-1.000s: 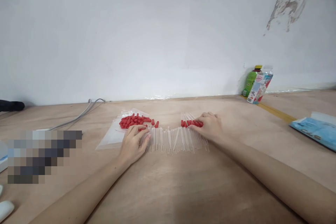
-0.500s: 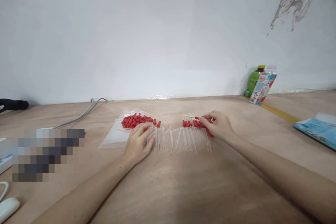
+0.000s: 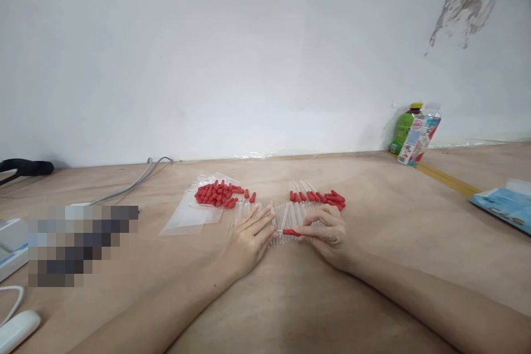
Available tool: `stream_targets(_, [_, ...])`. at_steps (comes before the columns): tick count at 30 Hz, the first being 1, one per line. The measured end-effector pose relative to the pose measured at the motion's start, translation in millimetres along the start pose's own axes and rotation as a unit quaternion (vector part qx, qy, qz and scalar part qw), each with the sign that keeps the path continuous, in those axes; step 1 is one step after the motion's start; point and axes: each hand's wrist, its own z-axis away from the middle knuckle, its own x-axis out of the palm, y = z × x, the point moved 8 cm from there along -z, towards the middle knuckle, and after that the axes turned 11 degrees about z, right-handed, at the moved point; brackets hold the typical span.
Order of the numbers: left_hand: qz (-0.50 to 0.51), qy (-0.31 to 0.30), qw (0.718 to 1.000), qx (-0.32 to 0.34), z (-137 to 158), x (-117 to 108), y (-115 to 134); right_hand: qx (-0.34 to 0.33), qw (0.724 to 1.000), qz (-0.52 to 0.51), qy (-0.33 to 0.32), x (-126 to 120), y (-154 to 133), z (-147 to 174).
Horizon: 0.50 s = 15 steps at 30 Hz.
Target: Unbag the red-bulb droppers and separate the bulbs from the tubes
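My left hand lies over the left part of a row of clear dropper tubes, its fingers fairly straight. Its thumb and a fingertip meet at one clear tube that points right. From the other side my right hand pinches a red rubber dropper bulb, whose open end meets that tube. How far the tube sits inside the bulb cannot be made out. Behind the row, several droppers with red bulbs lie side by side, with loose red bulbs to their right.
A pile of red bulbs rests on clear plastic bags at the left. Two bottles stand against the wall. A blue packet lies far right. A grey cable and a white mouse are on the left.
My right hand has left the finished droppers at the back and come forward and left with a red bulb. My left hand has slid right along the tubes, so the hands now meet.
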Motion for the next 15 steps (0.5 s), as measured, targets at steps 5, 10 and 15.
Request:
stream_targets(5, [-0.022, 0.000, 1.000, 0.001, -1, 4, -1, -0.026, 0.997, 0.051, -0.046, 8, -14, -4])
stream_targets(10, [-0.031, -0.004, 0.999, 0.026, -2, 5, 6, -0.085, 0.991, 0.095, -0.044, 17, -35, -11])
stream_targets(15, [-0.037, -0.021, 0.997, 0.057, -1, 5, 14, -0.102, 0.991, 0.085, -0.022, 19, -37, -8])
